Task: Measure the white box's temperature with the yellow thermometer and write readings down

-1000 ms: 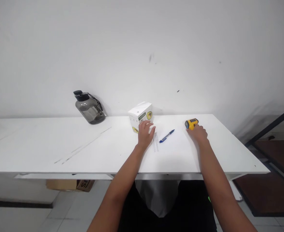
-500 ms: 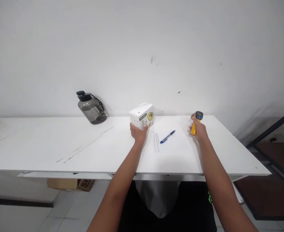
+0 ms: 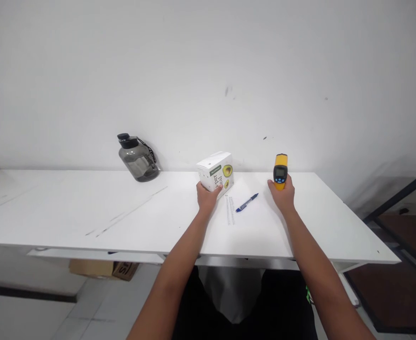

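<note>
My left hand (image 3: 208, 196) is closed around the lower near part of a white box (image 3: 215, 172) with avocado pictures and printed lettering on its side. The box stands slightly turned, close to the wall. In my right hand (image 3: 284, 193) is a yellow and black infrared thermometer (image 3: 281, 171), held upright with its small screen and blue buttons facing me. Between the two hands a blue pen (image 3: 247, 202) lies slantwise on a white sheet of paper (image 3: 254, 226), beside lines of print. The thermometer's handle is mostly hidden by my fingers.
A large grey see-through water bottle (image 3: 139, 160) with a black lid and strap leans at the wall on the left. The white table (image 3: 123, 203) runs along the wall. Below it sits a cardboard box (image 3: 101, 269); a dark-framed shelf (image 3: 395, 283) stands at right.
My right hand has turned the thermometer and brought it left, so its screen now faces me more squarely. My left hand and the box appear slightly further right, partly because the view shifted.
</note>
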A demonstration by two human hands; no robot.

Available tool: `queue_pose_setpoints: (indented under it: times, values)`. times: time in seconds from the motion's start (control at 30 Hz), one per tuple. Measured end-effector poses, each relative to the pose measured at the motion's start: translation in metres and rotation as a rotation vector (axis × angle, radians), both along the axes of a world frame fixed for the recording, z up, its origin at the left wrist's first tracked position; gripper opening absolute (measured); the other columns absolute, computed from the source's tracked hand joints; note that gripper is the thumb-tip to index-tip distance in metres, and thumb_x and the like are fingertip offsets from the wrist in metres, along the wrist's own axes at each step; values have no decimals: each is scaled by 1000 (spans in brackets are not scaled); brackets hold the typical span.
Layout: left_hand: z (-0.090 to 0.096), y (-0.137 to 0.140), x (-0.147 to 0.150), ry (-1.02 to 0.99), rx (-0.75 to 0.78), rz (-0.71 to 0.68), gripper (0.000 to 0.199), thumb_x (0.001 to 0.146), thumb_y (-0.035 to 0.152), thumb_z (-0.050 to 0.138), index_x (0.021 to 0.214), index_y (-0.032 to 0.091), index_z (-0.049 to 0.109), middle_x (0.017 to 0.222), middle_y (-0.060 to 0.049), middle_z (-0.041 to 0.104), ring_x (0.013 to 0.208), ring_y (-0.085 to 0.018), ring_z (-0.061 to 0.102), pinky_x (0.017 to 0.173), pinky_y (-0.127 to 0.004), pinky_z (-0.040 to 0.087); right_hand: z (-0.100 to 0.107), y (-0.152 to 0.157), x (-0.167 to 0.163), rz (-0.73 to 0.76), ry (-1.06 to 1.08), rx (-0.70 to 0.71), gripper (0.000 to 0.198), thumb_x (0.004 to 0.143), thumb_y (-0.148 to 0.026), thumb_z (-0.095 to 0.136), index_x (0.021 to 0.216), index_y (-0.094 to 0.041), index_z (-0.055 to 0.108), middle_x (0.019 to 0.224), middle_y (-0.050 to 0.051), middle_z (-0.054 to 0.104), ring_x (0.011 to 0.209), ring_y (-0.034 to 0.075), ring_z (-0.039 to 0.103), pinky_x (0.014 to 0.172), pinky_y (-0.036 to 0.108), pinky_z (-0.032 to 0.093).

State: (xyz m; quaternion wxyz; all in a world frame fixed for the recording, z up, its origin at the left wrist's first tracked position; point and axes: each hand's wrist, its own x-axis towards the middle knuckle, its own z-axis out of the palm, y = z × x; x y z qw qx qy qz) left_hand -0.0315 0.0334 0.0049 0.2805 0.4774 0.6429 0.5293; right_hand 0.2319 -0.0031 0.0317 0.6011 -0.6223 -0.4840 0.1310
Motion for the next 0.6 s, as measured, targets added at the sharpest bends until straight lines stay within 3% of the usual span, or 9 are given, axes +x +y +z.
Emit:
queue_pose_setpoints:
  times: [0.13, 0.33, 0.47, 0.6]
  values:
    - [0, -2, 4, -51, 25, -49, 73, 67, 53, 80, 117, 25, 36, 127, -10, 58, 112, -24, 62, 88, -40, 53, -2, -6, -13, 43, -198, -8, 63, 74, -49, 61, 128, -19, 50, 104, 9, 66, 93, 24, 62, 88, 40, 50]
    - [2, -6, 10, -116, 102, -118, 70, 70, 51, 80, 118, 23, 38, 126, -12, 59, 114, -24, 63, 88, -40, 55, -12, -17, -50, 427, 55, -118, 42, 71, -58, 68, 86, -20, 57, 76, 2, 61, 68, 18, 56, 67, 36, 51]
    - [3, -7, 12, -110, 140, -154, 65, 73, 50, 77, 120, 23, 41, 125, -12, 61, 112, -24, 63, 87, -38, 56, -13, -25, -64, 619, 160, -164, 42, 67, -54, 74, 80, -19, 55, 75, 1, 59, 67, 16, 54, 66, 35, 50]
    - [-1, -6, 13, -64, 178, -200, 58, 77, 54, 71, 119, 24, 45, 124, -10, 62, 109, -23, 64, 86, -36, 55, -13, -27, -67, 667, 113, -199, 36, 66, -48, 74, 79, -19, 55, 73, -1, 57, 66, 15, 52, 66, 35, 48]
